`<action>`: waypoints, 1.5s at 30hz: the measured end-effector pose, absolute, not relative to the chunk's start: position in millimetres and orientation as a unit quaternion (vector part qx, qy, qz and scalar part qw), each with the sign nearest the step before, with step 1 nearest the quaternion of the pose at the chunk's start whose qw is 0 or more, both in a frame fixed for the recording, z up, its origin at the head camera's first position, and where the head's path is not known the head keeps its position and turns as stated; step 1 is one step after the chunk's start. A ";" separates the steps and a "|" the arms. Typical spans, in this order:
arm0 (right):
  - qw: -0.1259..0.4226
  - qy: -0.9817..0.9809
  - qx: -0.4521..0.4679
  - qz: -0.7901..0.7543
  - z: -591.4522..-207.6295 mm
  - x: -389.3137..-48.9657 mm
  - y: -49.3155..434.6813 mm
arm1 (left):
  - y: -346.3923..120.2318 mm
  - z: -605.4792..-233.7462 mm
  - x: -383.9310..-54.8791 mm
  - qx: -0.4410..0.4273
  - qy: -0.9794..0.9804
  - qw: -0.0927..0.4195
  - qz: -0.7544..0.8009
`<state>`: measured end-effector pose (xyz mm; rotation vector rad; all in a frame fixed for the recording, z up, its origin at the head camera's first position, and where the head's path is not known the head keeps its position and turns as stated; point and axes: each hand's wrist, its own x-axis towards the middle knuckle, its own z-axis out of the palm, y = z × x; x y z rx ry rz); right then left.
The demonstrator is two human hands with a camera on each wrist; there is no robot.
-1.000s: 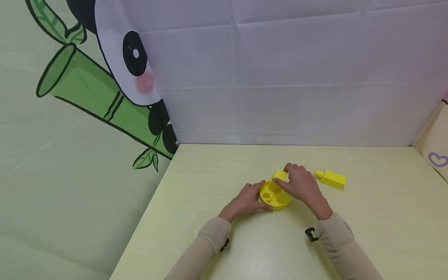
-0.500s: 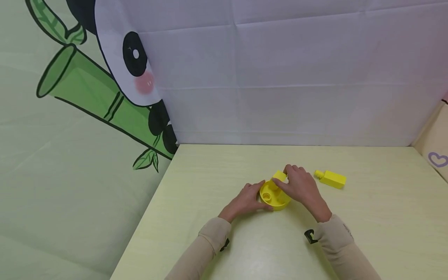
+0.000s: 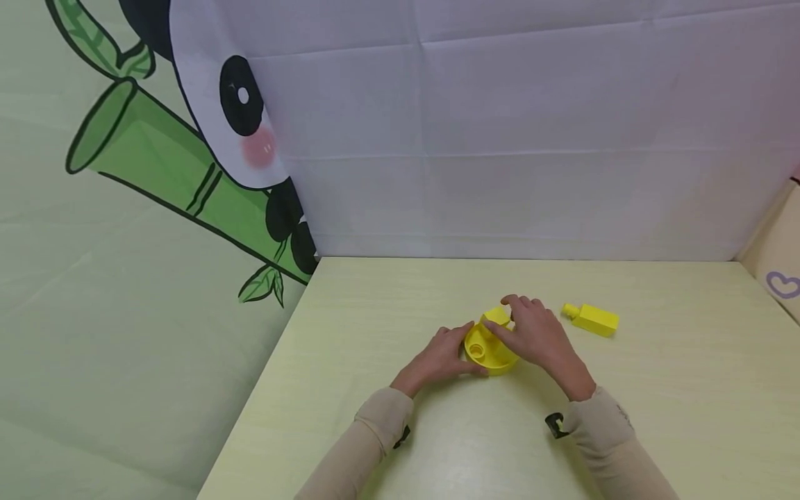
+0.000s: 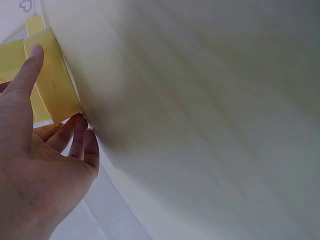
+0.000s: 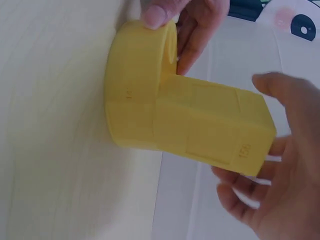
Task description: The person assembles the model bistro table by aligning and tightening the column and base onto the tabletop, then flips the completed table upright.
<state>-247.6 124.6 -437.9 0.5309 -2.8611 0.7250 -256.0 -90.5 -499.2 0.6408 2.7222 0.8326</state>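
My left hand (image 3: 440, 354) grips a round yellow base (image 3: 500, 368), its thumb on the rim in the right wrist view. A round socket (image 3: 477, 351) shows inside the base. A yellow block (image 3: 496, 316) stands toward the base's far side, and my right hand (image 3: 534, 333) is spread around it. The thumb overlaps the block's lower edge in the head view, while the index finger curves above it with a gap. The right wrist view shows a block (image 5: 215, 122) marked 150 rising from the base. There the right thumb tip is just off its top corner, with the other fingers partly hidden behind.
A loose yellow block (image 3: 595, 319) with a round knob at one end lies on the pale table (image 3: 675, 403), right of my right hand. Behind the table hangs a pale cloth wall (image 3: 531, 139), with a printed panda and bamboo (image 3: 169, 153) at left.
The upright block looks lower and turned slightly. My right hand's thumb and index finger have shifted a little left, and a gap has opened at the index finger. The left hand stays put.
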 end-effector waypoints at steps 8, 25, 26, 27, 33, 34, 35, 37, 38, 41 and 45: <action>0.069 -0.941 0.223 0.244 -440.9 -249.8 125.8 | -90.7 -498.9 -256.5 0.221 0.927 0.110 0.283; 0.126 -0.955 0.176 0.204 -448.8 -245.0 117.6 | -89.0 -499.0 -256.7 0.217 0.927 0.115 0.282; 0.126 -0.955 0.175 0.203 -448.6 -244.4 117.4 | -88.9 -499.2 -256.6 0.217 0.927 0.114 0.283; 0.125 -0.955 0.174 0.204 -448.3 -243.9 117.3 | -88.8 -499.5 -256.5 0.217 0.927 0.114 0.283; 0.123 -0.956 0.167 0.206 -447.9 -244.0 116.9 | -89.8 -499.0 -256.3 0.214 0.927 0.114 0.285; 0.125 -0.956 0.167 0.204 -448.4 -244.6 116.4 | -89.9 -499.1 -256.4 0.215 0.927 0.113 0.285; 0.128 -0.956 0.167 0.203 -448.8 -245.0 115.8 | -89.9 -499.2 -256.7 0.216 0.927 0.112 0.285; 0.131 -0.956 0.166 0.202 -449.6 -245.5 114.8 | -89.8 -500.0 -257.3 0.218 0.926 0.111 0.288; 0.131 -0.957 0.165 0.201 -449.8 -245.5 114.5 | -89.6 -500.5 -257.6 0.219 0.926 0.111 0.288; 0.131 -0.957 0.164 0.201 -449.5 -244.6 114.0 | -89.2 -501.9 -258.1 0.218 0.925 0.113 0.289; 0.133 -0.956 0.164 0.203 -450.3 -244.5 113.5 | -89.1 -501.9 -257.9 0.217 0.926 0.113 0.289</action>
